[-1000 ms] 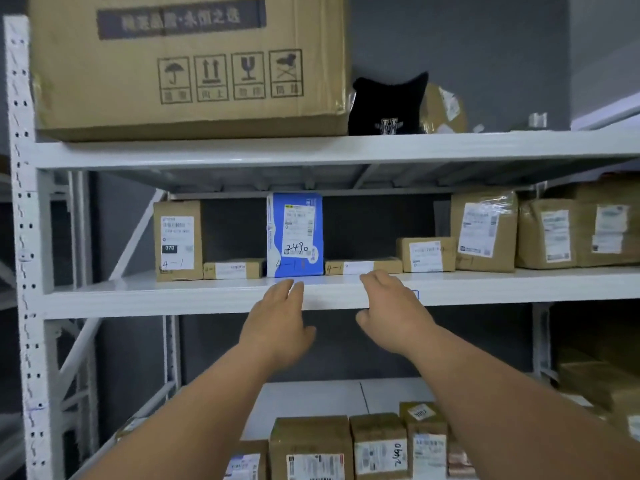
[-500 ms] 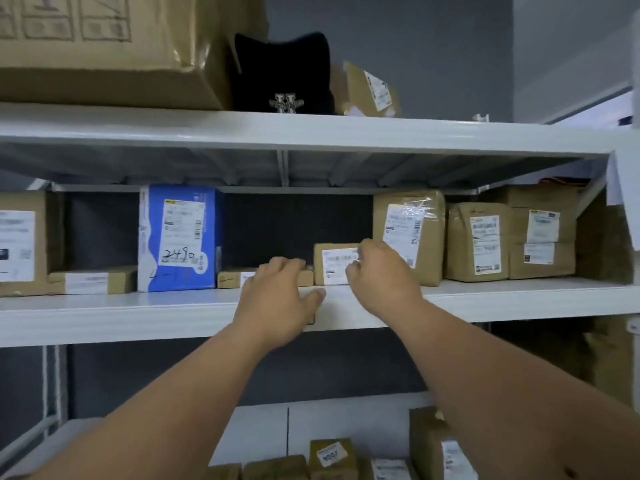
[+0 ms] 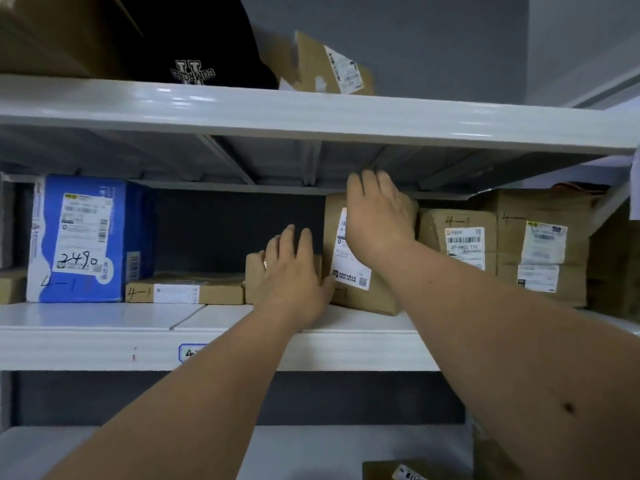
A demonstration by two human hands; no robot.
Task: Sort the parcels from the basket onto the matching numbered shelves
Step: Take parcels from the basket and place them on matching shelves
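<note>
Tall parcel (image 3: 349,271) stands on the shelf (image 3: 104,317), right of the blue box (image 3: 86,237). Right hand (image 3: 377,216) lies spread over its top; left hand (image 3: 294,271), fingers straight, presses the small box (image 3: 254,278) beside it.

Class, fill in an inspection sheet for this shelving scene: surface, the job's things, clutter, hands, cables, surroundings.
Surface: white middle shelf, a partly hidden label on its front edge.
Job's things: tall brown parcel; small brown parcel; flat parcel and blue box, both marked 4-1.
Clutter: black cap and tilted carton on the top shelf.
Hands: left hand lies on the small brown parcel; right hand lies over the tall brown parcel's top.
Cables: nothing seen.
Surroundings: grey wall.
</note>
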